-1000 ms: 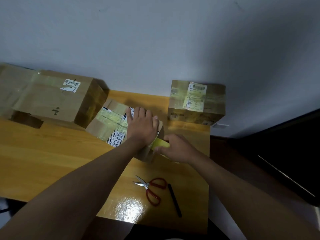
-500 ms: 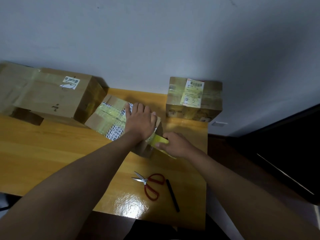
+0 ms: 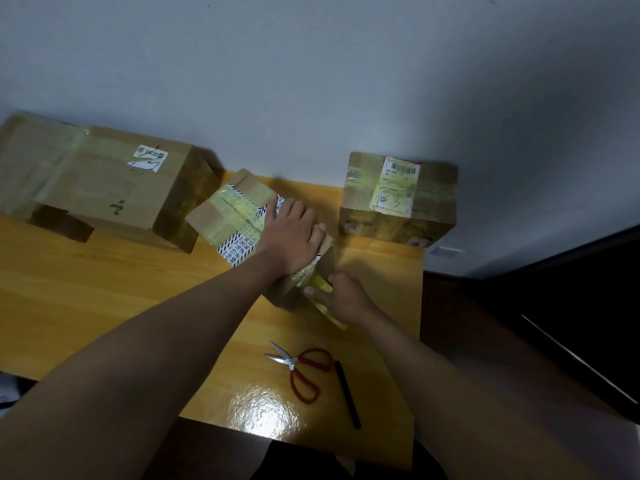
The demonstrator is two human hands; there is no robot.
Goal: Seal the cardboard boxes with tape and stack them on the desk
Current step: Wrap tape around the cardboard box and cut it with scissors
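A small cardboard box (image 3: 228,216) with yellowish tape and a black-and-white striped label lies in the middle of the wooden desk (image 3: 104,292). My left hand (image 3: 294,233) presses flat on its top near the right end. My right hand (image 3: 343,297) grips a yellow tape roll (image 3: 325,299) against the box's near right side, and a strip of tape runs from the roll up over the box edge. A large taped box (image 3: 100,188) sits at the back left and a medium taped box (image 3: 398,199) at the back right.
Red-handled scissors (image 3: 304,368) and a black pen (image 3: 346,393) lie on the desk near its front edge. A grey wall stands behind the boxes. The desk's right edge (image 3: 420,306) drops to a dark floor.
My right hand has drawn the tape roll a little further down the box's side. The left hand stays pressed on the top. The view has shifted slightly.
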